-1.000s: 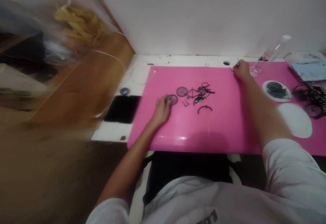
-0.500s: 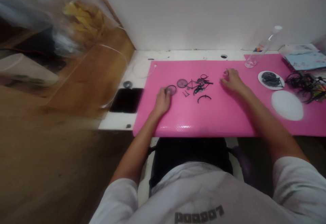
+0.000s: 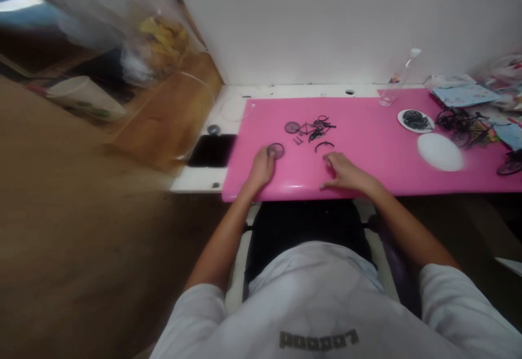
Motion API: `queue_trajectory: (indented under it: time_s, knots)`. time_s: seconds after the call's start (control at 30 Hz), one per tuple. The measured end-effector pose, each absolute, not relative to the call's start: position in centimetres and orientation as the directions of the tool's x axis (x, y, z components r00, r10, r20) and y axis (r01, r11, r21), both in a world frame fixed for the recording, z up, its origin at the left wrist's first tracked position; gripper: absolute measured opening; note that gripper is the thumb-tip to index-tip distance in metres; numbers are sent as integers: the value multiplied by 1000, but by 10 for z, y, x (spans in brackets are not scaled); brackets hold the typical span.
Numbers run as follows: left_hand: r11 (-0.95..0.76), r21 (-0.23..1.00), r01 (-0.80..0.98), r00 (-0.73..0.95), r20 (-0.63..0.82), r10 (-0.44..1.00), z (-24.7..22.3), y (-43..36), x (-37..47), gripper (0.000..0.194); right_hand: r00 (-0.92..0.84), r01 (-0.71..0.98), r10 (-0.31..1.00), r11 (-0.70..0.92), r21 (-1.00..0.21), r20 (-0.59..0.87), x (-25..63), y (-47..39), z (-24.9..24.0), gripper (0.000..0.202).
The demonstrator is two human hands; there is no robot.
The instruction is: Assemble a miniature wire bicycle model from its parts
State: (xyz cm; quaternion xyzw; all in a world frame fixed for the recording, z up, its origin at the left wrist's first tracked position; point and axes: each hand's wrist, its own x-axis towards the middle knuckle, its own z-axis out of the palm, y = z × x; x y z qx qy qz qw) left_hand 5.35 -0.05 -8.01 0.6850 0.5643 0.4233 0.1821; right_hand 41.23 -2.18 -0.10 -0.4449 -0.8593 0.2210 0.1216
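Observation:
My left hand (image 3: 262, 166) is closed on the rim of a small dark toy bicycle wheel (image 3: 277, 151), near the left part of the pink mat (image 3: 367, 147). Over the mat's front part, my right hand (image 3: 340, 171) has its thumb and fingers apart with nothing visible between them. Just beyond it lies a curved black strip (image 3: 324, 145). Farther back is a miniature bicycle frame (image 3: 308, 129) beside another wheel (image 3: 292, 127), with several small black parts (image 3: 320, 132) at its right. A small forked piece (image 3: 298, 141) lies in front of the frame.
At the right are a white plate (image 3: 440, 152), a plate with dark parts (image 3: 416, 121) and more miniature bicycles (image 3: 460, 125). A clear bottle (image 3: 393, 84) stands at the back. A black phone-like slab (image 3: 212, 150) lies left of the mat.
My right hand has come from beyond the parts, at the right, toward the mat's front edge, and its fingers have spread. My left hand keeps the wheel and is slightly nearer. The view has shifted.

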Motion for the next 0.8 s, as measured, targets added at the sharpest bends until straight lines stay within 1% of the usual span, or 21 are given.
queue_trajectory:
  time_s: [0.1,0.17,0.33,0.47,0.53,0.6,0.63,0.67,0.7,0.73,0.8]
  knots:
    - [-299,735,608,-8,382,924,-82,-3,52,49,-591,714,807,527,-461,6,401,-28,-9,69]
    - [-296,740,604,-6,375,927,-82,-4,51,47,-597,702,802,534,-471,20,400,-30,-12,64]
    - [-246,748,616,-41,342,939,-82,-6,47,43,-613,653,789,540,-531,48,406,-37,-17,53]
    - [-199,740,643,-57,305,951,-82,-7,45,41,-602,623,794,537,-569,89,407,-43,-25,50]
    - [-194,724,662,-46,298,954,-81,-7,45,41,-565,603,817,502,-620,113,411,-41,-28,51]
    - [-193,715,672,-41,296,954,-81,-8,45,42,-459,607,877,429,-669,145,424,-31,-28,50]
    - [-196,713,673,-39,299,954,-81,-8,45,43,-379,629,909,390,-672,173,436,-23,-27,47]
    - [-202,712,672,-36,304,952,-80,-8,45,43,-289,672,932,359,-647,218,451,-14,-25,44]
    - [-210,713,669,-34,311,950,-80,-8,45,43,-183,734,946,312,-603,268,469,-3,-23,40]
    - [-218,713,666,-32,320,947,-81,-8,46,44,-67,810,948,233,-539,310,489,8,-20,37]
    - [-230,711,664,-28,331,943,-81,-9,46,45,115,921,927,35,-388,357,533,27,-17,39]
